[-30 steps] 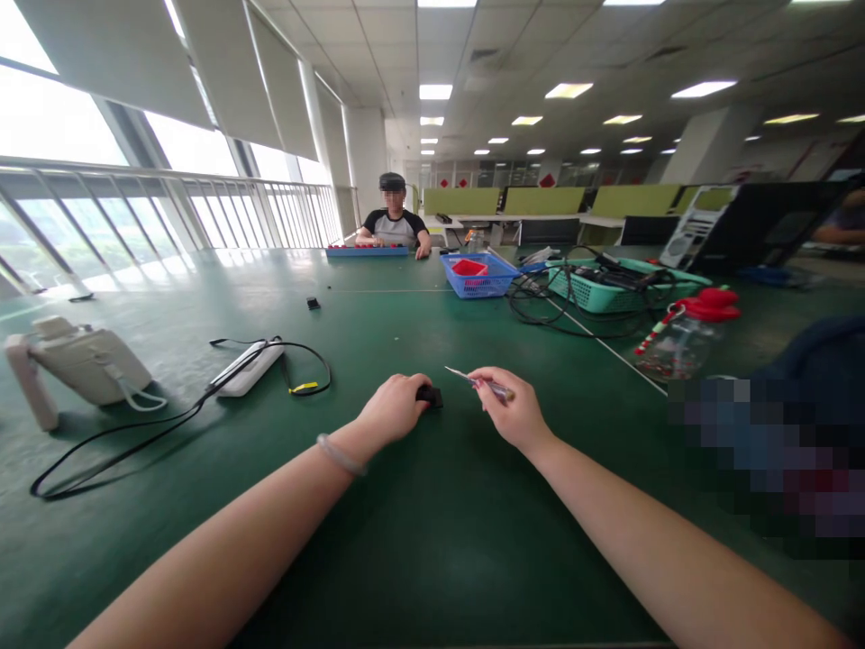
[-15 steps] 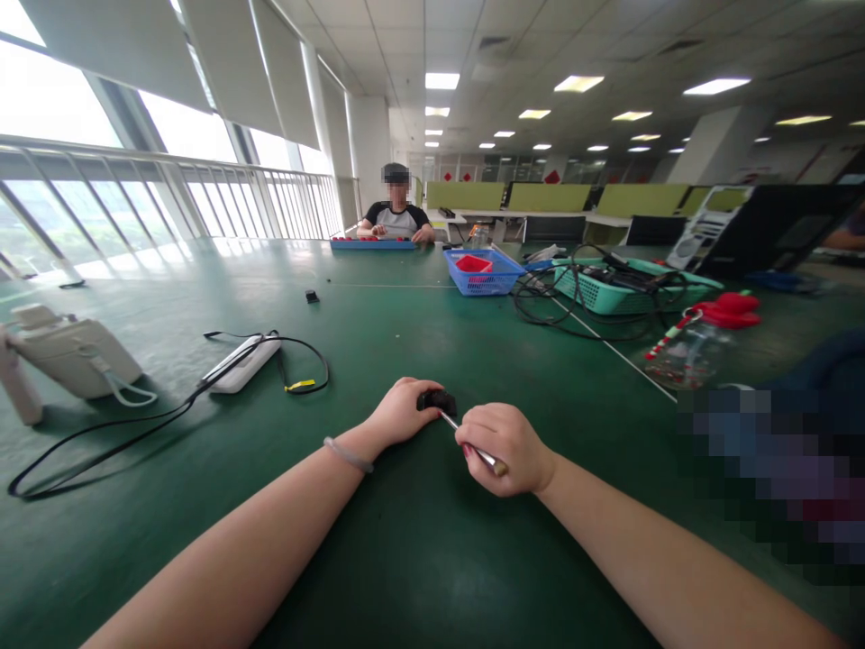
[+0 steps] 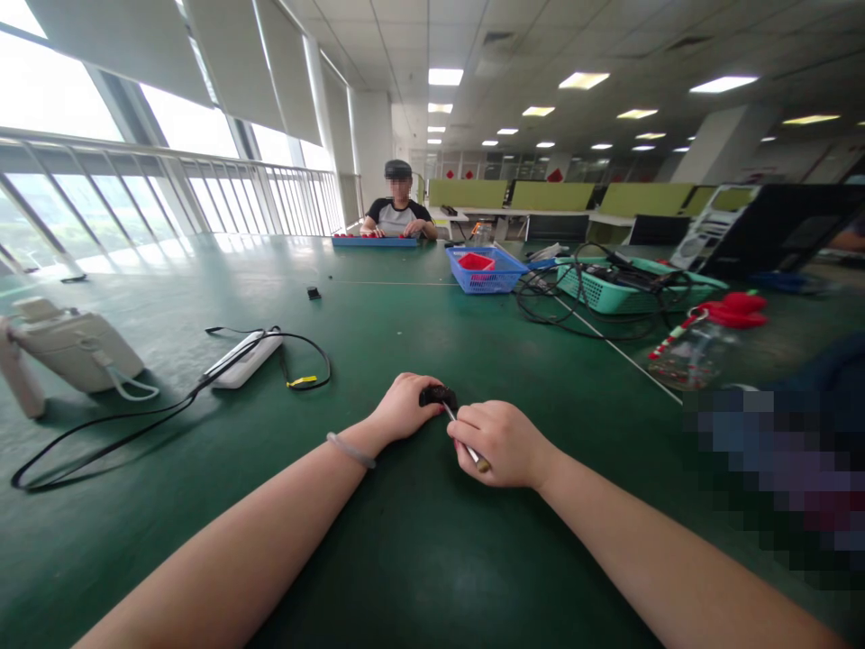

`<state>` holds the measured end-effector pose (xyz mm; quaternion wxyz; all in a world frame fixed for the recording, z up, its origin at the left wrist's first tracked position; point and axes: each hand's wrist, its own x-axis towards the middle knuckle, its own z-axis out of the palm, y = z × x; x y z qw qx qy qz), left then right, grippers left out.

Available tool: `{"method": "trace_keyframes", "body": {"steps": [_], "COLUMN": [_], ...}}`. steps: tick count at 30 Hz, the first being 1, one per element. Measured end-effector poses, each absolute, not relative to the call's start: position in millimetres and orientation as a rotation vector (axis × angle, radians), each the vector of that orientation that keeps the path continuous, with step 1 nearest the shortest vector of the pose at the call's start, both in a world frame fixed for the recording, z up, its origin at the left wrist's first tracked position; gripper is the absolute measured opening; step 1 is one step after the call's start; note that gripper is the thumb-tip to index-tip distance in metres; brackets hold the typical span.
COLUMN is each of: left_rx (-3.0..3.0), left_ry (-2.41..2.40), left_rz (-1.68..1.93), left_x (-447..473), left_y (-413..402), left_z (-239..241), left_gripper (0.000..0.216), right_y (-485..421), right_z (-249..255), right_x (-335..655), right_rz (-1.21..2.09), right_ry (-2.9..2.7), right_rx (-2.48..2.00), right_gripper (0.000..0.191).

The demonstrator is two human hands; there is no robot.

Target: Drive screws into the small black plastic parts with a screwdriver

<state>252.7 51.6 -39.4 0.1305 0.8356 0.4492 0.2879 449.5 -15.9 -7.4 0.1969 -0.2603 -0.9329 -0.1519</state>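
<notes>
My left hand (image 3: 404,407) is closed on a small black part (image 3: 439,395) that rests on the green table (image 3: 419,559). My right hand (image 3: 504,443) is curled in a fist around a thin screwdriver (image 3: 466,442). Its metal tip points up and left into the black part, right beside my left fingers. The two hands almost touch at the table's middle.
A white power strip (image 3: 247,358) with a black cable (image 3: 135,428) lies at left, a beige device (image 3: 74,347) beyond it. A blue basket (image 3: 487,270), a green basket (image 3: 612,290) of cables and a red-lidded bottle (image 3: 703,338) stand at right. A person sits at the far end.
My right hand turned over and came down, bringing the screwdriver tip from above the table onto the black part. My left hand stayed on the part.
</notes>
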Motion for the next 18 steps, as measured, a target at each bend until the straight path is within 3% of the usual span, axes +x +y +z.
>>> {"method": "trace_keyframes", "body": {"steps": [18], "left_rx": [2.430], "left_ry": [1.341], "left_rz": [0.770], "left_x": [251.9], "left_y": [52.0], "left_z": [-41.5], "left_gripper": [0.035], "right_y": [-6.3], "right_z": [-9.5], "right_x": [460.8], "right_rz": [-0.197], "right_ry": [-2.430], "right_rx": [-0.826], "right_gripper": [0.011]}}
